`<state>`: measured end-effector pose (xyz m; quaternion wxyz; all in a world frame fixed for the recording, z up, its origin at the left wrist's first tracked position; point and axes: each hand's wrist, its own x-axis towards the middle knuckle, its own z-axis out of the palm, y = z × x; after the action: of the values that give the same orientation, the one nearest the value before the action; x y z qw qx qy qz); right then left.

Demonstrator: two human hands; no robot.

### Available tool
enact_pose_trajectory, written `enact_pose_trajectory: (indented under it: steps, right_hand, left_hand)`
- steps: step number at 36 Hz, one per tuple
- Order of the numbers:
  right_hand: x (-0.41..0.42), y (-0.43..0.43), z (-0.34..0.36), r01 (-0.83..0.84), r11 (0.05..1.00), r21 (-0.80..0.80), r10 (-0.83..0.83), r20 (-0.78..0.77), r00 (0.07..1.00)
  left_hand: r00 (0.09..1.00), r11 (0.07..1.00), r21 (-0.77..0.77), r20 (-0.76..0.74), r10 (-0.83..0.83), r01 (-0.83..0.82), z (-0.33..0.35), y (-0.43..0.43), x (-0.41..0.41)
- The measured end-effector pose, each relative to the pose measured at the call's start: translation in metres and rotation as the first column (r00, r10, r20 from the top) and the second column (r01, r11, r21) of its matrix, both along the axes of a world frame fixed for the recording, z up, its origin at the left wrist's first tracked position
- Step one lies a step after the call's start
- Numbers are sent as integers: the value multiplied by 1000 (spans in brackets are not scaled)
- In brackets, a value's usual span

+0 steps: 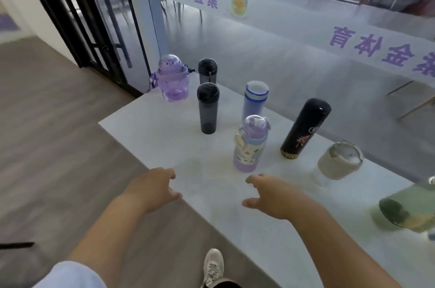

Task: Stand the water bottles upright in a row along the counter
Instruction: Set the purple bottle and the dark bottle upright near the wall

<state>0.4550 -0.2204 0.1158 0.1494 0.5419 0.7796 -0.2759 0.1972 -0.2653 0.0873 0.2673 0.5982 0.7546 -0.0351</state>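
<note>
You are reaching out over the near edge of the white counter (179, 127) with both hands empty: your left hand (156, 187) is hovering with its fingers loosely curled and spread, and your right hand (273, 195) is doing the same just beside it, thumb and fingers parted as if readying a grasp, neither one touching a bottle. Most of the bottles are already standing: the round purple bottle (173, 78) is sitting at the far corner, the two smoky grey bottles (208, 108) are lining up one behind the other next to it, the blue-ringed white bottle (255, 99) is standing further along, the purple domed bottle with the printed sleeve (250, 144) is standing closest to your right hand, and the black flask (304, 128) is standing beyond it, appearing to lean only because of the wide lens. To the right, a clear glass bottle with a beige sleeve (337, 162) seems to be standing too, though the blur is making that hard to judge, and a green bottle (407, 210) at the frame's edge looks to be lying on its side. You are likely between grasps, so the next move is probably calling for your right hand to swing toward the green bottle, closing around its body and tipping it upright, and then for nudging the scattered ones into a single line.
</note>
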Motion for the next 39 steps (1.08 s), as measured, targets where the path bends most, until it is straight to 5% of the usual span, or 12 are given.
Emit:
enact_pose_trajectory:
  steps: [18, 33, 39]
  right_hand:
    - [-143, 178, 70, -186, 971, 151, 210, -161, 964]
    - [-159, 285, 85, 94, 968, 231, -79, -74, 994]
    - [-180, 323, 58, 309, 914, 263, -302, -70, 951]
  left_hand:
    - [986, 972, 168, 31, 163, -166, 40, 160, -128]
    - [983, 889, 440, 178, 53, -127, 39, 313, -172]
    - [993, 920, 382, 113, 42, -82, 32, 381, -186]
